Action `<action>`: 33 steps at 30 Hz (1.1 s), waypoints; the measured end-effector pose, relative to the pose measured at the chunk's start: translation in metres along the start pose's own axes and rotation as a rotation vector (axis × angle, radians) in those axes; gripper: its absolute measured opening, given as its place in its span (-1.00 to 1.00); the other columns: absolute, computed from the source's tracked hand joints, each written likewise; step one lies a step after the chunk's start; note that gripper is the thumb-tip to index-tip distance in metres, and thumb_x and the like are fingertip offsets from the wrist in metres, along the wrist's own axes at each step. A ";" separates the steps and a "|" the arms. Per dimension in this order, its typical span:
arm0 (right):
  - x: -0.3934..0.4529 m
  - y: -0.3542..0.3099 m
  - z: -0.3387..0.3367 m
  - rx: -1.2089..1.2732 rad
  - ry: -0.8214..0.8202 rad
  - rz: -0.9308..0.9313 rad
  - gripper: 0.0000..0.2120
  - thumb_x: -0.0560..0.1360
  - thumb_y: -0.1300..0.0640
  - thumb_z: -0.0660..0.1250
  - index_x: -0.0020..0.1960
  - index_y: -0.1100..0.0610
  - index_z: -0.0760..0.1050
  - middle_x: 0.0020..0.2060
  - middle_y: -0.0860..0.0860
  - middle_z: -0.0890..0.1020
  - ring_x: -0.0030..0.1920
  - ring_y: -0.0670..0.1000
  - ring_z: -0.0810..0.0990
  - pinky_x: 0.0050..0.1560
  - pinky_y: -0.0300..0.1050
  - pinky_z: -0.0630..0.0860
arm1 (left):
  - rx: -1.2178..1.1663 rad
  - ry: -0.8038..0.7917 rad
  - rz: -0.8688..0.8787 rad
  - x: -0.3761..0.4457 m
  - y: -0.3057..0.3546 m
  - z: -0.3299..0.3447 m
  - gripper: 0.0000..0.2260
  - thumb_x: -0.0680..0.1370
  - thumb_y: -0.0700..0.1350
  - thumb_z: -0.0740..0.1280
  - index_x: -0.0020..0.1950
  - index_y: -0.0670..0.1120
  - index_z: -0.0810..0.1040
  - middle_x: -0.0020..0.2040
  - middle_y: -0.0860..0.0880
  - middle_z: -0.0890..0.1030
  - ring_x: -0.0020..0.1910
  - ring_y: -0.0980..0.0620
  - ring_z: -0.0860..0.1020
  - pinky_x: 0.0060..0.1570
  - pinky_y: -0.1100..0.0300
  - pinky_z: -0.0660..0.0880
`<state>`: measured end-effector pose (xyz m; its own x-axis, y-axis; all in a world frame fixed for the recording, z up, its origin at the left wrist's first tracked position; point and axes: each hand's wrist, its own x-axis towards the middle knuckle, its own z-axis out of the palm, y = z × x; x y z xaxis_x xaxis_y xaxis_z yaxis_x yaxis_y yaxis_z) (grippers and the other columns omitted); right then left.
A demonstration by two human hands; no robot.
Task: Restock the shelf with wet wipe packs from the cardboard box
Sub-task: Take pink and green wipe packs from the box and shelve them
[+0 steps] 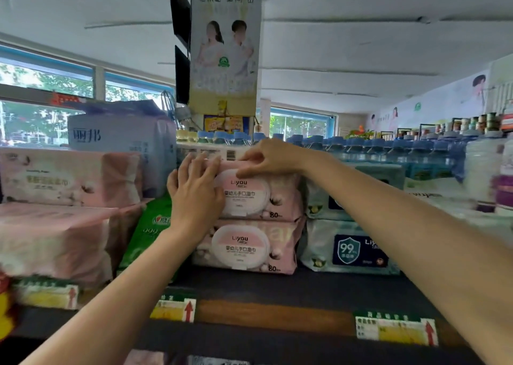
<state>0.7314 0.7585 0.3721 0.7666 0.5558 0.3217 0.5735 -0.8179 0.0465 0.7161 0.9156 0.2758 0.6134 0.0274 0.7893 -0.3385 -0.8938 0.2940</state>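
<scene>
Two pink wet wipe packs with round white lids are stacked on the dark shelf (277, 289). My left hand (195, 192) lies flat with straight fingers against the left end of the upper pink pack (266, 198). My right hand (270, 158) pinches that pack's top edge between thumb and fingers. The lower pink pack (244, 246) sits under it. A further pack with a barcode (211, 151) lies on top behind my fingers. No cardboard box shows.
Pale green packs with a blue 99% label (349, 249) stand to the right. A green pack (150, 231) and pink tissue bundles (55, 239) stand to the left. Rows of blue-capped water bottles (388, 148) fill the space behind. Price tags (397, 328) line the shelf edge.
</scene>
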 end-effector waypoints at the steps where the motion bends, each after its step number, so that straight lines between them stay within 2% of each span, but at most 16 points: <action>1: -0.005 -0.002 -0.001 -0.025 0.019 0.005 -0.55 0.50 -0.08 0.30 0.29 0.16 0.47 0.11 0.06 0.61 -0.07 -0.10 0.48 -0.16 -0.41 0.34 | 0.009 0.001 0.028 -0.002 0.001 -0.001 -0.48 0.53 -0.11 0.20 0.48 0.03 0.19 0.52 -0.02 0.13 0.52 -0.05 -0.01 0.45 -0.07 -0.04; 2: -0.011 -0.005 -0.002 -0.041 0.033 0.020 -0.53 0.49 -0.08 0.31 0.30 0.17 0.45 0.14 0.06 0.59 -0.04 -0.09 0.48 -0.15 -0.37 0.35 | 0.010 0.003 0.060 -0.005 0.002 -0.002 -0.48 0.52 -0.11 0.22 0.48 0.02 0.20 0.52 -0.03 0.13 0.53 -0.05 -0.02 0.46 -0.07 -0.05; 5: -0.037 -0.010 -0.009 -0.069 0.060 0.101 -0.47 0.47 -0.09 0.33 0.34 0.16 0.40 0.24 0.08 0.54 0.16 0.01 0.52 0.07 -0.30 0.34 | -0.036 0.000 0.149 -0.015 0.014 -0.005 -0.47 0.50 -0.15 0.24 0.47 0.01 0.22 0.53 -0.04 0.12 0.53 -0.05 -0.03 0.46 -0.07 -0.07; 8: -0.074 -0.018 -0.021 -0.127 0.089 0.191 -0.41 0.47 -0.11 0.33 0.40 0.14 0.32 0.34 0.07 0.45 0.31 0.05 0.44 0.21 -0.22 0.31 | -0.114 -0.067 0.219 -0.027 0.038 -0.007 -0.46 0.50 -0.19 0.23 0.47 0.01 0.19 0.54 -0.05 0.06 0.53 -0.06 -0.06 0.46 -0.09 -0.09; 11: -0.123 -0.026 -0.029 -0.246 0.113 0.313 -0.38 0.49 -0.12 0.30 0.45 0.09 0.23 0.40 0.08 0.36 0.37 0.07 0.34 0.34 -0.09 0.26 | -0.225 -0.122 0.313 -0.043 0.071 -0.007 -0.49 0.53 -0.17 0.21 0.47 0.00 0.20 0.53 -0.07 0.08 0.53 -0.10 -0.03 0.45 -0.14 -0.02; 13: -0.165 -0.032 -0.029 -0.319 0.093 0.427 -0.39 0.51 -0.12 0.27 0.47 0.06 0.19 0.41 0.09 0.31 0.40 0.08 0.28 0.37 -0.06 0.24 | -0.317 -0.160 0.391 -0.062 0.096 -0.007 -0.47 0.51 -0.16 0.22 0.48 -0.02 0.21 0.52 -0.10 0.12 0.51 -0.14 0.02 0.45 -0.14 0.02; 16: -0.247 -0.049 -0.019 -0.436 0.016 0.606 -0.43 0.54 -0.10 0.23 0.47 0.05 0.18 0.40 0.10 0.31 0.38 0.11 0.29 0.36 0.03 0.29 | -0.402 -0.250 0.505 -0.108 0.140 -0.010 -0.44 0.48 -0.17 0.25 0.48 -0.06 0.21 0.52 -0.11 0.12 0.50 -0.15 0.05 0.41 -0.12 0.02; 19: -0.361 -0.086 -0.003 -0.481 -0.151 0.851 -0.43 0.56 -0.07 0.20 0.48 0.08 0.13 0.41 0.10 0.27 0.38 0.13 0.29 0.31 0.06 0.34 | -0.515 -0.417 0.650 -0.181 0.194 -0.017 -0.47 0.52 -0.15 0.23 0.48 -0.08 0.19 0.52 -0.12 0.11 0.49 -0.18 0.07 0.40 -0.14 0.05; 23: -0.532 -0.183 0.029 -0.366 -0.420 1.302 -0.41 0.58 -0.06 0.17 0.51 0.04 0.01 0.39 0.12 0.26 0.33 0.16 0.31 0.14 0.01 0.38 | -0.635 -0.710 0.933 -0.315 0.267 -0.045 -0.49 0.57 -0.09 0.19 0.49 -0.10 0.12 0.50 -0.15 0.12 0.44 -0.21 0.17 0.37 -0.12 0.13; 26: -0.641 -0.281 0.053 -0.265 -0.538 1.609 -0.41 0.57 -0.04 0.19 0.51 0.04 0.02 0.37 0.12 0.28 0.32 0.17 0.34 0.15 0.00 0.39 | -0.682 -0.862 1.254 -0.426 0.304 -0.088 -0.45 0.54 -0.07 0.22 0.49 -0.09 0.12 0.49 -0.15 0.13 0.41 -0.22 0.22 0.35 -0.12 0.18; 30: -0.748 -0.419 0.081 -0.053 -0.616 1.985 -0.45 0.55 0.01 0.23 0.47 0.10 0.13 0.35 0.14 0.36 0.28 0.19 0.43 0.21 0.00 0.44 | -0.679 -0.878 1.777 -0.551 0.320 -0.149 -0.46 0.53 -0.07 0.22 0.48 -0.07 0.13 0.52 -0.11 0.06 0.46 -0.18 0.10 0.37 -0.11 0.19; 33: -0.805 -0.511 0.113 0.114 -0.616 2.216 -0.52 0.56 0.08 0.22 0.44 0.10 0.18 0.31 0.15 0.41 0.25 0.19 0.45 0.23 0.03 0.42 | -0.665 -0.947 1.987 -0.627 0.321 -0.183 -0.48 0.52 -0.11 0.20 0.47 -0.08 0.16 0.51 -0.10 0.08 0.45 -0.17 0.14 0.34 -0.09 0.22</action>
<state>-0.1455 0.7460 -0.0174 -0.0314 -0.8950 -0.4449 -0.9939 -0.0191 0.1086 0.0924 0.6933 -0.0261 -0.6861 -0.7194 -0.1083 -0.7212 0.6922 -0.0291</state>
